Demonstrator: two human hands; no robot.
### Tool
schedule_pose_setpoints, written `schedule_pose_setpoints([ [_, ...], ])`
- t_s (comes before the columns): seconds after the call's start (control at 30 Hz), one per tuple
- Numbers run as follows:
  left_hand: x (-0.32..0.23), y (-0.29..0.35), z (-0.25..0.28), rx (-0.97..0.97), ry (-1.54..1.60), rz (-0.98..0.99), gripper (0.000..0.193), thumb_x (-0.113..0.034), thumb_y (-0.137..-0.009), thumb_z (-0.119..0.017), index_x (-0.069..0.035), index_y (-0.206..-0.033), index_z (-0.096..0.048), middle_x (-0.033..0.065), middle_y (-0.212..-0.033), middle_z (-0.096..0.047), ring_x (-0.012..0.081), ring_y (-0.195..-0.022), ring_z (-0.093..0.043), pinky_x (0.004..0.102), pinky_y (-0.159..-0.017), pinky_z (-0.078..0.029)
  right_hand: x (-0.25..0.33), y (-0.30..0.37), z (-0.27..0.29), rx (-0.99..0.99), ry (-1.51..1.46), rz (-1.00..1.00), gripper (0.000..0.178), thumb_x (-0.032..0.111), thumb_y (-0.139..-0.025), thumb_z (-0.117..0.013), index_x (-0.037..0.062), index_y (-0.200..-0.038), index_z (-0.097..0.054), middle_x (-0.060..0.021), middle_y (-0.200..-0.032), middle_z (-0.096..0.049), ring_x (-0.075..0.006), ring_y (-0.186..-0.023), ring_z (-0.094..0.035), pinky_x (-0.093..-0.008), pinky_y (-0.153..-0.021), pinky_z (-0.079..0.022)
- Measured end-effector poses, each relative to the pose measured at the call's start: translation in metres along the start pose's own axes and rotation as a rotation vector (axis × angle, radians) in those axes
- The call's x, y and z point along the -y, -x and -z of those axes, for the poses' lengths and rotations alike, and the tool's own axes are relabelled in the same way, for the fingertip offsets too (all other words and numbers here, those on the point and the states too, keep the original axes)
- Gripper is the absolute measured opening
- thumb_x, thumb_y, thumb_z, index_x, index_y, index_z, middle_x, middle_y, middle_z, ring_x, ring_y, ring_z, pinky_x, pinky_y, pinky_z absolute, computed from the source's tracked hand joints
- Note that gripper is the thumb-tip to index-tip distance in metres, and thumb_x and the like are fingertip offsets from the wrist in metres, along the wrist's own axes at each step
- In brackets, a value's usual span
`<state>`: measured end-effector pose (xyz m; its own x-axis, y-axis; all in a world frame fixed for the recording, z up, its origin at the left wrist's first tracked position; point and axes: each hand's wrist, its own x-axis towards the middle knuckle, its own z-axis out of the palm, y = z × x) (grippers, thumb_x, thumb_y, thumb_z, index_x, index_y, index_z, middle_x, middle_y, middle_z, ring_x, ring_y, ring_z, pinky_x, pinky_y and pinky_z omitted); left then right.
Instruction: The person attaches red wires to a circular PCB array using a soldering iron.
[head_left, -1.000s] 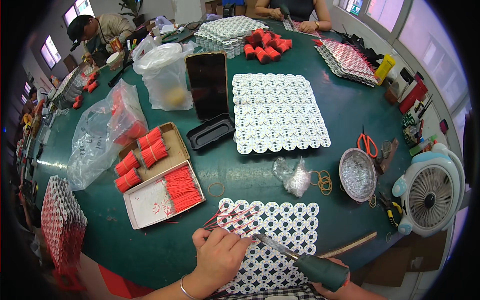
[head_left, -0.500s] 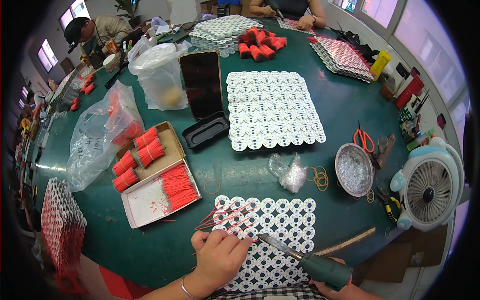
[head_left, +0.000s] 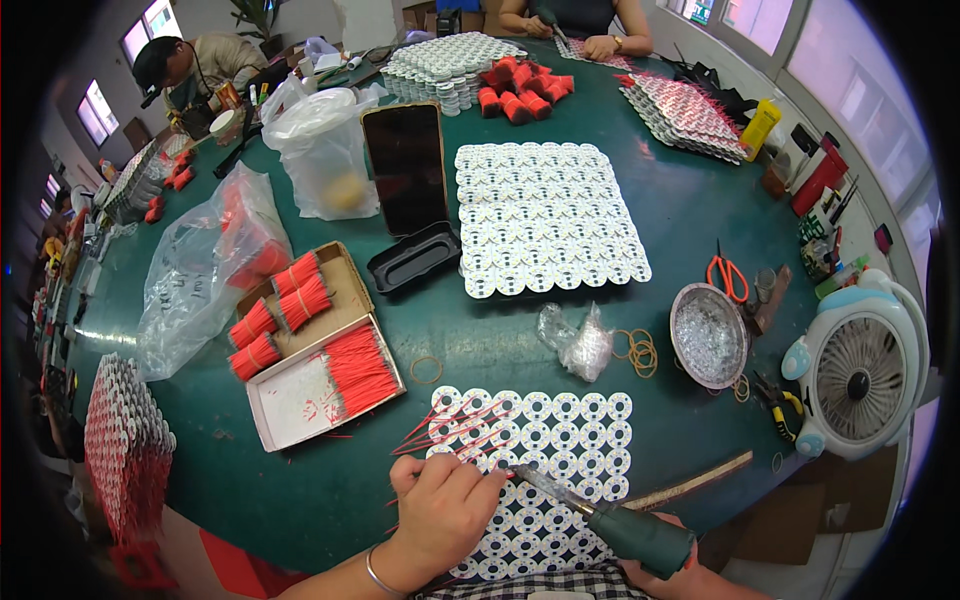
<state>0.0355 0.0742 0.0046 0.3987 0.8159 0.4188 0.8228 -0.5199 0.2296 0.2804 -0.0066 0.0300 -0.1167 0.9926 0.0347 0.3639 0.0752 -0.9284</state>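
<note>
Before me lies a panel of round white circuit boards [head_left: 592, 436], joined in rows, each with a hole in its middle. Thin red wires [head_left: 462, 428] stick out leftward from boards in its upper left rows. My left hand [head_left: 440, 505] is closed over the panel's left side, thumb and forefinger pinching a red wire whose end barely shows. My right hand [head_left: 655, 573] grips the soldering iron [head_left: 640, 538] by its dark green handle, mostly hidden behind it. The iron's tip meets the board right beside my left fingertips.
Left stands a box of red wires [head_left: 360, 372] with bundles. Ahead lie another board panel [head_left: 545, 220], a phone [head_left: 403, 170] and a black tray [head_left: 415, 258]. Right are a metal bowl [head_left: 708, 337], pliers [head_left: 778, 405], a fan [head_left: 855, 375] and a wooden strip [head_left: 690, 482]. Two people work farther off.
The soldering iron has shifted slightly left and up, its tip closer to my left fingertips. My left hand keeps its pinch, almost unmoved.
</note>
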Motion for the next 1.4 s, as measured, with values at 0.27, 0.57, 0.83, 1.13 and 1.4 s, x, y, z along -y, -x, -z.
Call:
schedule_pose_setpoints([
  [0.27,-0.001,0.003,0.0,0.017,-0.019,-0.009,0.008,-0.016,-0.068,-0.062,-0.017,-0.076,-0.063,-0.0058,-0.065,-0.047,0.0109,-0.07,-0.047,0.0348,-0.071,-0.026,-0.031,0.014,0.008,-0.004,-0.071,0.141,0.023,0.013,-0.081,-0.062,-0.0021,-0.098,-0.058,-0.012,-0.078,-0.062,-0.0195,-0.066,-0.06,-0.0309,-0.059,-0.049],
  [0.57,-0.004,0.02,0.018,0.015,-0.048,0.026,0.014,-0.015,-0.068,-0.059,-0.018,-0.081,-0.064,-0.0078,-0.066,-0.048,0.0097,-0.071,-0.047,0.036,-0.074,-0.025,-0.013,0.018,0.003,0.093,0.133,0.097,0.029,0.008,-0.077,-0.066,-0.0032,-0.101,-0.055,-0.0132,-0.086,-0.063,-0.0203,-0.073,-0.062,-0.032,-0.065,-0.049],
  [0.83,-0.001,0.024,0.009,-0.003,-0.035,0.022,0.013,-0.016,-0.067,-0.059,-0.018,-0.079,-0.064,-0.0071,-0.064,-0.046,0.009,-0.069,-0.047,0.0356,-0.074,-0.025,-0.01,0.018,-0.004,0.019,0.001,0.085,0.043,0.006,-0.071,-0.071,-0.0043,-0.107,-0.05,-0.0157,-0.098,-0.061,-0.0209,-0.087,-0.061,-0.0319,-0.074,-0.048],
  [1.13,0.0,0.024,0.01,0.006,-0.033,0.017,0.012,-0.016,-0.066,-0.06,-0.018,-0.078,-0.063,-0.0069,-0.063,-0.045,0.009,-0.07,-0.047,0.0357,-0.074,-0.025,-0.005,0.018,-0.002,0.105,-0.02,0.003,0.044,0.006,-0.07,-0.07,-0.0046,-0.108,-0.05,-0.0161,-0.098,-0.061,-0.022,-0.087,-0.061,-0.0316,-0.074,-0.048],
  [1.4,-0.002,0.023,0.009,0.016,-0.04,0.024,0.012,-0.016,-0.066,-0.06,-0.017,-0.077,-0.063,-0.0071,-0.065,-0.047,0.0095,-0.072,-0.048,0.0358,-0.075,-0.025,-0.006,0.017,-0.003,0.056,0.063,0.178,0.045,0.005,-0.071,-0.069,-0.0049,-0.11,-0.049,-0.0164,-0.102,-0.06,-0.0227,-0.09,-0.06,-0.0316,-0.078,-0.047],
])
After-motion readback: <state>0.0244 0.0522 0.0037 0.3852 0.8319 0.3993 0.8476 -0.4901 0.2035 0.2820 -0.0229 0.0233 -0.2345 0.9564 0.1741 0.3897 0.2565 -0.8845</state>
